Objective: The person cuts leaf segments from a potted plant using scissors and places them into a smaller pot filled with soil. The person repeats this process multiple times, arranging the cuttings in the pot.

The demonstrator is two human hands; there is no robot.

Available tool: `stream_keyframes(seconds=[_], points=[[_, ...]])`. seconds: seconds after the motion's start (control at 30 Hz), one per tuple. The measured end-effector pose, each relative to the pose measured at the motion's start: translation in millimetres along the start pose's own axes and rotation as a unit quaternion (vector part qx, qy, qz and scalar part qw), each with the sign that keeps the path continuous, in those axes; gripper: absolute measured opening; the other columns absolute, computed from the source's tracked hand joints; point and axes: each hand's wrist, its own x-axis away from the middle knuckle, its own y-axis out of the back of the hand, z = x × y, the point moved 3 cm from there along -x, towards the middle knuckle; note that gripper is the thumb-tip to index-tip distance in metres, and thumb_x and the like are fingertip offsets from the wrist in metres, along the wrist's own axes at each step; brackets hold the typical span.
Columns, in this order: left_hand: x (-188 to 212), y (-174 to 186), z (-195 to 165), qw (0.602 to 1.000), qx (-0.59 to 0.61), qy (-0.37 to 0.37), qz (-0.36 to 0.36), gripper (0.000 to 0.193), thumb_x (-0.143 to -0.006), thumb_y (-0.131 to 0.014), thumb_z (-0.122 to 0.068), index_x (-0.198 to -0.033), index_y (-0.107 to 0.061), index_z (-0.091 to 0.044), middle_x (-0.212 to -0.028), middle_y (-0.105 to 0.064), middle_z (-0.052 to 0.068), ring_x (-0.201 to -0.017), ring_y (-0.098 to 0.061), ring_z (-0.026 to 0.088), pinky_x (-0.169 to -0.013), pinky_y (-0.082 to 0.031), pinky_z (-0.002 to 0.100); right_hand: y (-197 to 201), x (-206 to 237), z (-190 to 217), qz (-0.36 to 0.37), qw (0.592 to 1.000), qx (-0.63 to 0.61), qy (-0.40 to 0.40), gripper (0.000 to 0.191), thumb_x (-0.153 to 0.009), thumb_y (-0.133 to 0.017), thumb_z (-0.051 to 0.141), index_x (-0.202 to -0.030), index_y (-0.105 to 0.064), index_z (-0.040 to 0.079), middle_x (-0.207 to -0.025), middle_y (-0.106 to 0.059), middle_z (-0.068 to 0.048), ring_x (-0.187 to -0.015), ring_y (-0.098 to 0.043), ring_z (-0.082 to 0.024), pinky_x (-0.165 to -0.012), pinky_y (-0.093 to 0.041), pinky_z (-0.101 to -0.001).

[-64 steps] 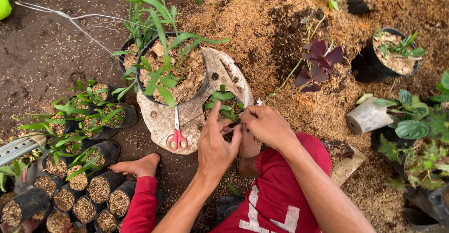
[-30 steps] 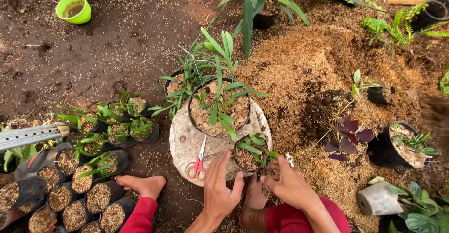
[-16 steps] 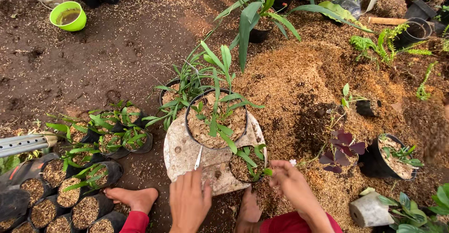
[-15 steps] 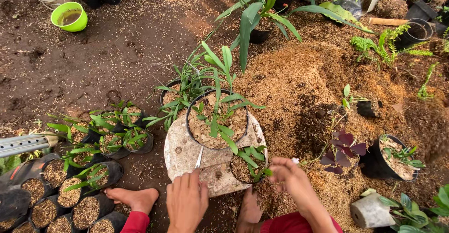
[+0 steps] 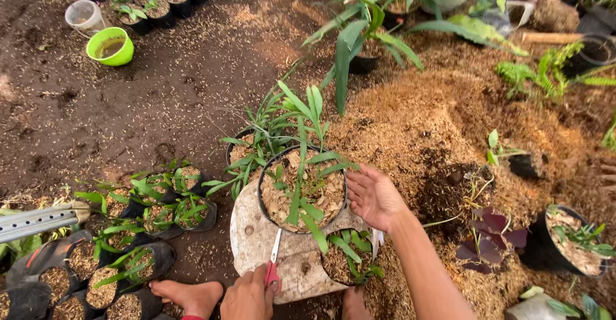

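The left hand [image 5: 249, 296] grips red-handled scissors [image 5: 274, 263] while the right hand [image 5: 373, 195], spread wide, touches the round black plastic pot of green shoots [image 5: 301, 191].

Your left hand [image 5: 250, 296]: low at the frame's bottom edge, knuckles up, fingers curled closed around a grip. Your right hand [image 5: 372, 195]: raised further forward, palm open and turned toward the left, fingers [image 5: 357, 180] extended and lightly spread, thumb below; bare forearm running down and rightward out of frame. Your bare left foot [image 5: 189, 294]: flat, just left of the left hand.
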Motion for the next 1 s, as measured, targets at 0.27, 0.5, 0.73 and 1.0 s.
stream_keyframes(seconds=[0.27, 0.5, 0.73, 1.0], points=[[-33.6, -21.1, 20.1, 0.986, 0.059, 0.109, 0.116, 0.061, -0.078, -0.079, -0.042, -0.134, -0.062, -0.025, -0.094, -0.082, 0.006, -0.095, -0.08, 0.021, -0.093, -0.059, 0.035, 4.0, -20.3, 12.5, 0.008, 0.988, -0.119, 0.094, 0.037, -0.092, -0.072, 0.035, -0.119, -0.063, 0.012, -0.113, -0.072, -0.001, -0.086, -0.063, -0.012, -0.068, -0.046, -0.0234], [-23.3, -56.9, 58.7, 0.973, 0.159, 0.086, 0.14, 0.058, -0.08, -0.078, -0.041, -0.133, -0.066, -0.022, -0.094, -0.082, 0.004, -0.093, -0.08, 0.017, -0.094, -0.06, 0.03, 6.5, -19.9, 32.5, 0.001, 0.977, 0.028, 0.21, 0.029, -0.091, -0.072, 0.036, -0.105, -0.075, 0.011, -0.096, -0.076, -0.001, -0.085, -0.06, -0.011, -0.07, -0.041, -0.0265], [-29.8, -42.0, 98.9, 0.97, 0.151, 0.11, 0.156, 0.057, -0.085, -0.076, -0.035, -0.137, -0.061, -0.017, -0.103, -0.077, 0.006, -0.1, -0.076, 0.018, -0.1, -0.056, 0.033, -3.1, -20.1, 42.3, -0.007, 0.969, 0.111, 0.221, 0.033, -0.09, -0.071, 0.035, -0.116, -0.078, 0.016, -0.096, -0.076, -0.001, -0.092, -0.06, -0.01, -0.09, -0.043, -0.0338], [-23.6, -44.9, -14.5, 0.825, 0.479, -0.09, 0.286, 0.057, -0.091, -0.073, -0.028, -0.142, -0.057, -0.01, -0.114, -0.071, 0.01, -0.108, -0.072, 0.019, -0.106, -0.053, 0.035, -5.2, -18.2, 49.2, -0.004, 0.964, 0.112, 0.241, 0.036, -0.089, -0.076, 0.028, -0.12, -0.078, 0.009, -0.094, -0.073, -0.003, -0.095, -0.064, -0.014, -0.096, -0.048, -0.0354]])
